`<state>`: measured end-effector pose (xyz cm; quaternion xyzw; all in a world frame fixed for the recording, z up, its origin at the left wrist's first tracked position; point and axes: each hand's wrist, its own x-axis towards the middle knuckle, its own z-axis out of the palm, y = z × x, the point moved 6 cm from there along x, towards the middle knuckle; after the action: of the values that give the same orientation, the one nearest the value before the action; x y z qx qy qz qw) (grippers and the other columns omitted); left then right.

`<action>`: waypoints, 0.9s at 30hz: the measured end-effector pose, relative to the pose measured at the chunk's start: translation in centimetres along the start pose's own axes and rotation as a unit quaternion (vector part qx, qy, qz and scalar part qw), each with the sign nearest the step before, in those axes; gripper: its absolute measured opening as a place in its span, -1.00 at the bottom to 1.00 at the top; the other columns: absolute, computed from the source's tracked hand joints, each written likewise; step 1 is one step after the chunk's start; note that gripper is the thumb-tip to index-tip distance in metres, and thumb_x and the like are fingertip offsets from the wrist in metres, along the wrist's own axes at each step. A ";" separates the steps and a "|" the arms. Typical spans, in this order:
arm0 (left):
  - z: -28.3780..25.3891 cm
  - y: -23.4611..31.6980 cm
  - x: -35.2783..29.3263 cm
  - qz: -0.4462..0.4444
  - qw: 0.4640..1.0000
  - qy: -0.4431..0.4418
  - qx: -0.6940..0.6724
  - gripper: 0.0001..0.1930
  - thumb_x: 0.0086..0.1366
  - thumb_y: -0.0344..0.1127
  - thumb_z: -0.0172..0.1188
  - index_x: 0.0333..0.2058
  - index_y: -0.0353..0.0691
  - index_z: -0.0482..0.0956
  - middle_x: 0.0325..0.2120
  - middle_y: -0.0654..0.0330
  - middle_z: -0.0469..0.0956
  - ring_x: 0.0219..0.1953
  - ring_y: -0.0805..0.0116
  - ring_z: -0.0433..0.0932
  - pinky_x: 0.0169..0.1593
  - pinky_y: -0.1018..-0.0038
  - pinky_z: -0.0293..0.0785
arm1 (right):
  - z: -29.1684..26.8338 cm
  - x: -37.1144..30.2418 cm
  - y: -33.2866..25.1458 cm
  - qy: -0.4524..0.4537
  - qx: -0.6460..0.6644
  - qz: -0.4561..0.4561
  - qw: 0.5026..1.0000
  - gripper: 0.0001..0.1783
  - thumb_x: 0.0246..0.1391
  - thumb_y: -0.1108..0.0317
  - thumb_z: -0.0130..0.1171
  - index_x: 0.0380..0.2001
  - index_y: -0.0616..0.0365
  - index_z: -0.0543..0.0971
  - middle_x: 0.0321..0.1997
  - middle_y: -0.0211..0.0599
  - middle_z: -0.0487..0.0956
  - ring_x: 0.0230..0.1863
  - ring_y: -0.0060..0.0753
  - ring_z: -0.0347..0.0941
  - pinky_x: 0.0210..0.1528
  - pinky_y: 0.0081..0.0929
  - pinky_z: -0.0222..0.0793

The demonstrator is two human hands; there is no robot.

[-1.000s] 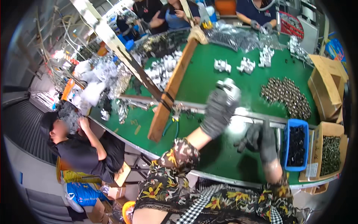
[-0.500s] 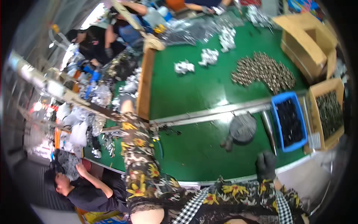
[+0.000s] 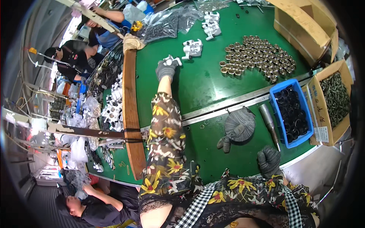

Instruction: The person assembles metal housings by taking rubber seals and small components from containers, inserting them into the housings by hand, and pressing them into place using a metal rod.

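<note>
My left hand (image 3: pixel 165 69), in a grey glove, is stretched far across the green table (image 3: pixel 197 91) and closes on a white metal fitting (image 3: pixel 172 60). A second white fitting (image 3: pixel 192 48) lies just to its right, and two more (image 3: pixel 211 21) sit farther back. My right hand (image 3: pixel 269 160), also in a grey glove, rests near the table's front edge with its fingers curled and nothing in it. A grey glove-covered round tool (image 3: pixel 237 124) and a metal punch (image 3: pixel 269 122) lie between the hands.
Several brass rings (image 3: pixel 258 57) stand in rows at the back right. A blue bin of black rings (image 3: pixel 292 113) and cardboard boxes (image 3: pixel 334 98) line the right side. A wooden divider (image 3: pixel 131 110) runs along the left. Other people work at the left and back.
My left arm has swung up and reached to the far white fitting. My right hand stays low at the front edge. The view has shifted to the right over the table.
</note>
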<state>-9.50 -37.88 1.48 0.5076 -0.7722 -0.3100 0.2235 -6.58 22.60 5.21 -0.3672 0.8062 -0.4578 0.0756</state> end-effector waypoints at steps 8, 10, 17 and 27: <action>-2.7 5.1 -15.4 0.197 0.980 0.007 -0.030 -0.38 -0.12 -0.26 0.53 -0.06 -0.25 0.46 -0.27 0.09 0.55 -0.23 0.30 0.54 -0.13 0.38 0.51 | 0.3 -0.3 1.1 0.010 0.017 0.002 1.000 -0.79 0.04 0.33 0.19 -0.57 0.15 0.42 -0.61 -0.12 0.38 -0.56 0.00 0.36 -0.52 -0.17 0.25; -6.9 10.3 -23.2 0.376 0.925 0.051 -0.019 -0.37 -0.12 -0.32 0.53 -0.05 -0.24 0.44 -0.15 0.10 0.45 -0.11 0.27 0.47 -0.03 0.38 0.45 | 0.2 -0.3 1.0 0.003 0.023 -0.001 1.000 -0.78 0.05 0.33 0.19 -0.57 0.14 0.42 -0.61 -0.12 0.38 -0.57 0.00 0.36 -0.53 -0.17 0.24; -7.7 15.2 -37.7 0.507 0.848 -0.051 -0.149 -0.12 -0.16 -0.25 0.57 0.13 -0.15 0.23 0.07 -0.03 0.29 0.08 0.03 0.38 0.11 0.21 0.40 | -2.1 3.0 -1.8 -0.001 0.192 -0.034 0.981 -0.81 0.14 0.31 0.15 -0.25 0.16 0.46 -0.57 -0.31 0.44 -0.50 -0.36 0.40 -0.45 -0.34 0.31; -3.6 15.5 -44.2 0.478 0.844 -0.122 -0.211 -0.04 -0.17 -0.35 0.57 0.18 -0.15 0.12 0.11 -0.01 0.28 0.09 0.11 0.42 0.13 0.26 0.41 | -3.1 7.9 -3.6 -0.047 0.265 -0.006 0.963 -0.47 0.08 0.06 0.27 -0.03 0.23 0.48 -0.18 -0.20 0.57 -0.17 -0.46 0.50 -0.10 -0.43 0.44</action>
<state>-0.08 6.51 13.63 -0.0261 -0.8563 -0.3793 0.3497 -11.81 18.40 11.56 -0.3600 0.6489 -0.6382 0.2050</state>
